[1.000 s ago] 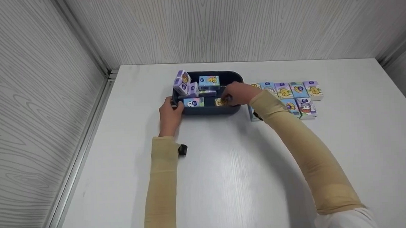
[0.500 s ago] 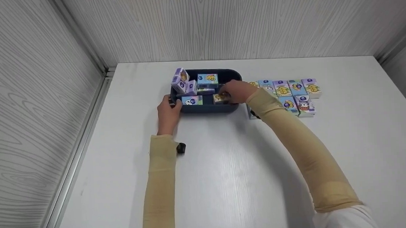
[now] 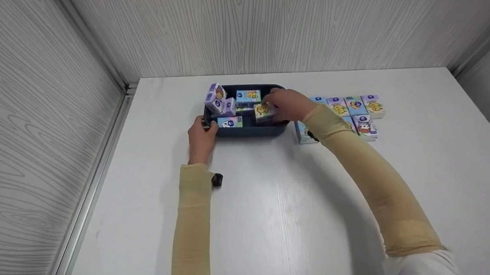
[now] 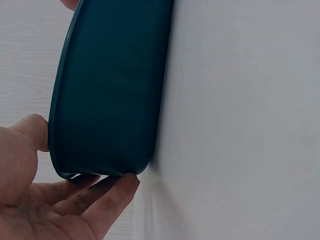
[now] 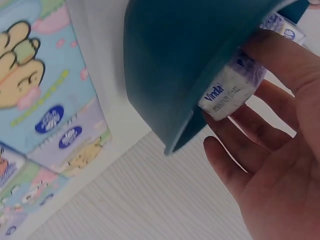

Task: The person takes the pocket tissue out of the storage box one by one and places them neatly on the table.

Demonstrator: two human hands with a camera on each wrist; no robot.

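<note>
A dark teal plastic bin (image 3: 249,132) stands on the white table, holding several small tissue packs. My left hand (image 3: 201,139) grips its left end; in the left wrist view the thumb presses the rim and the fingers lie against the end wall (image 4: 107,100). Over the bin's right part, my right hand (image 3: 291,104) pinches a purple-and-white tissue pack (image 3: 263,112) with a yellow cartoon on top. The right wrist view shows that pack (image 5: 227,92) between thumb and fingers, just inside the rim. A blue pack (image 3: 248,97) and a tilted purple pack (image 3: 215,98) sit further left in the bin.
Right of the bin, several tissue packs (image 3: 363,126) lie side by side in two rows, partly hidden by my right forearm. A grey wood-grain panel (image 3: 240,34) rises behind the table, and another panel (image 3: 42,142) stands at the left.
My right hand has raised the tissue pack from the bin's floor, slightly up and left. My left hand keeps its grip on the bin. The whole view has shifted a little.
</note>
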